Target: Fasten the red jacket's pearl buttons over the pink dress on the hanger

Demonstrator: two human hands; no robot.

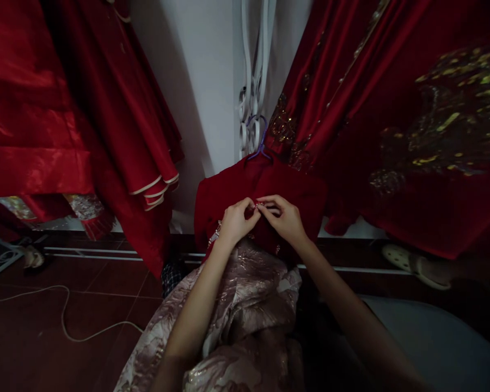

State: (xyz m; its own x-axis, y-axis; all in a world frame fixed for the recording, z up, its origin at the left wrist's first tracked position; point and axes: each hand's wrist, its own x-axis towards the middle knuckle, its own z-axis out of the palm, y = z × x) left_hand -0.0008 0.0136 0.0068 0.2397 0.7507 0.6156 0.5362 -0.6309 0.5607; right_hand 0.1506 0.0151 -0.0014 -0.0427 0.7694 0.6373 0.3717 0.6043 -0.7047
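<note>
A dark red jacket (224,198) hangs on a purple hanger (260,142) hooked to white scrollwork (251,103). My left hand (237,220) and my right hand (283,218) meet at the jacket's chest. Both pinch at a small beaded fastening between the fingertips. A pale pink brocade cloth (249,305) lies under my forearms.
Red satin garments with cream trim (118,141) hang at the left. A red gown with gold embroidery (412,125) hangs at the right. A white cable (65,321) trails over the dark tiled floor. A pale sandal (412,264) lies at the right, a grey surface (441,343) at the lower right.
</note>
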